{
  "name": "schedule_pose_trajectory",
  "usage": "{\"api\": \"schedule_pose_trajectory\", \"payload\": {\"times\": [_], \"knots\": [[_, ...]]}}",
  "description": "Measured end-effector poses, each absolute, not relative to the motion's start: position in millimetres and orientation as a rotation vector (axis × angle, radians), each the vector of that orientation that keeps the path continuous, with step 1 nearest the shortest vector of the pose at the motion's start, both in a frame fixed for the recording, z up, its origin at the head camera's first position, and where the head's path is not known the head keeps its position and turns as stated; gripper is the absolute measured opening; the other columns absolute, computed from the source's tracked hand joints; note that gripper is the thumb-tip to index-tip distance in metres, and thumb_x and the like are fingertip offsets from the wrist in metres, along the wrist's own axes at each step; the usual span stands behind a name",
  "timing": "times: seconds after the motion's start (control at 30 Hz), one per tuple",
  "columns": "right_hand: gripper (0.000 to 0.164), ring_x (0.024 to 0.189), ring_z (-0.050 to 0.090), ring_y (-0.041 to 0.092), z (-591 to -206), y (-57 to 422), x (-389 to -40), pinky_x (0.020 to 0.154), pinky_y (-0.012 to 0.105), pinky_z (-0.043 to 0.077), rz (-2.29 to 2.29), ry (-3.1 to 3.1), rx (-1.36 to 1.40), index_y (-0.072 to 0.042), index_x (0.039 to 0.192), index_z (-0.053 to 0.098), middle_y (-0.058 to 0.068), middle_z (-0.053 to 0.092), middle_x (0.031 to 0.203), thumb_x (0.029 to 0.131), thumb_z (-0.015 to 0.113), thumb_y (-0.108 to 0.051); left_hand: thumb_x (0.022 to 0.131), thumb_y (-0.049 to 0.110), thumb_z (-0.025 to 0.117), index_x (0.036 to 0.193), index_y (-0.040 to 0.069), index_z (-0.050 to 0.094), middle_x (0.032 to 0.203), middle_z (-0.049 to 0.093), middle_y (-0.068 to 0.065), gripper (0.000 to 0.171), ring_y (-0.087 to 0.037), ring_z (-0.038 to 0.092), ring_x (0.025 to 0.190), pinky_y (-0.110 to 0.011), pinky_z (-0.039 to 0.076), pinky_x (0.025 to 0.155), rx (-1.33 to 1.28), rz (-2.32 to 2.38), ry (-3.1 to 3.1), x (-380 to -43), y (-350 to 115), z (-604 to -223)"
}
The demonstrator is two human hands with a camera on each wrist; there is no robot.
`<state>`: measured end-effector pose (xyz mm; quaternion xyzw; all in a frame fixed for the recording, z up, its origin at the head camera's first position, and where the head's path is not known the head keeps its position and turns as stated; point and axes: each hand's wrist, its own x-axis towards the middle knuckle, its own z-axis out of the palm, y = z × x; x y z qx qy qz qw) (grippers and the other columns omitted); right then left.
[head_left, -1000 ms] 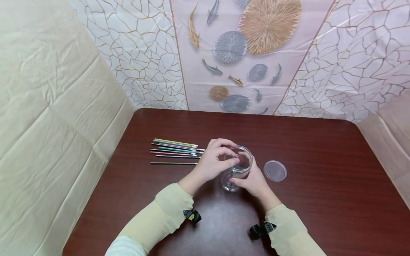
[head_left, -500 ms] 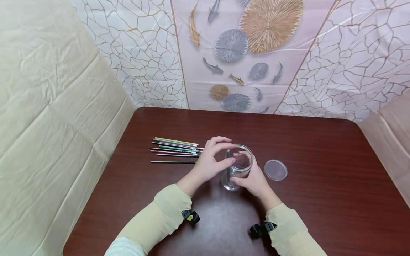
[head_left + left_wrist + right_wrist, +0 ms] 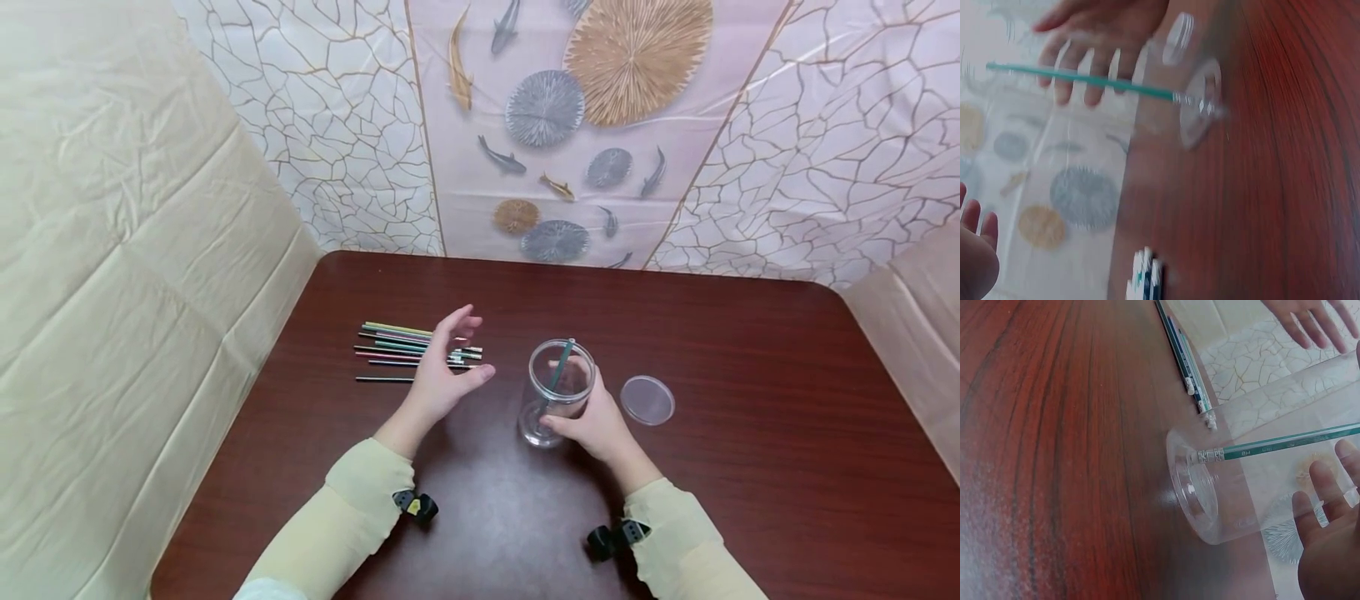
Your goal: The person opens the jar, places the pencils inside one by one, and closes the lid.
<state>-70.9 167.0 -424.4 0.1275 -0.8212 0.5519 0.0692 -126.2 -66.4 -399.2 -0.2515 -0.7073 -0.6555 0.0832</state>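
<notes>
A clear plastic jar point(image 3: 534, 410) stands upright and uncapped on the table. My right hand point(image 3: 597, 422) grips its right side, thumb in front and fingers behind the wall. Inside leans one green pencil point(image 3: 562, 364), its tip at the rim; the right wrist view shows its eraser end point(image 3: 1211, 456) down at the jar's base. To the left of the jar, my left hand point(image 3: 437, 375) hovers with spread fingers and holds nothing. Beneath and beyond it lie several pencils point(image 3: 397, 343) in a loose bunch, partly hidden by the hand, erasers toward the jar.
A round clear lid point(image 3: 647, 400) lies flat on the dark wooden table point(image 3: 750, 433), right of the jar. Patterned cloth point(image 3: 555, 200) hangs along the back edge, and a cream cloth point(image 3: 150, 275) rises on the left.
My left hand has let go of the green pencil inside the jar and moved left toward the bunch. The pencil now leans to the right. My right hand keeps its grip on the jar.
</notes>
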Motion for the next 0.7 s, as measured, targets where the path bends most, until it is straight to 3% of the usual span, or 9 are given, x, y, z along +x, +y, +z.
{"api": "schedule_pose_trajectory", "payload": {"times": [0.3,0.53,0.7], "knots": [[0.085,0.109,0.048,0.003,-456,177,-81,0.093,0.016,0.032,1.706,-2.451,0.391,-0.009,0.13,0.036,0.017,0.055,0.127,0.061,0.085,-0.006,0.071,0.02,0.081,0.133,0.005,0.047,0.122,0.053,-0.014,0.072,-0.031,0.048,0.11,-0.041,0.038,0.094,-0.511,-1.528,-2.472,-143,-137,-450],[0.083,0.107,0.051,0.008,-458,179,-81,0.092,0.02,0.035,1.687,-2.455,0.38,-0.014,0.129,0.038,0.016,0.056,0.126,0.061,0.086,-0.01,0.073,0.03,0.08,0.133,0.007,0.049,0.125,0.05,-0.015,0.072,-0.032,0.042,0.115,-0.049,0.035,0.094,-0.321,-1.251,-2.76,-142,-196,-477],[0.084,0.106,0.052,0.014,-456,180,-80,0.092,0.029,0.037,1.659,-2.494,0.341,-0.017,0.129,0.038,0.014,0.056,0.125,0.06,0.087,-0.012,0.074,0.032,0.08,0.13,0.007,0.053,0.129,0.048,-0.017,0.067,-0.035,0.036,0.121,-0.05,0.03,0.098,-0.273,-1.198,-2.8,-142,-216,-486]]}}
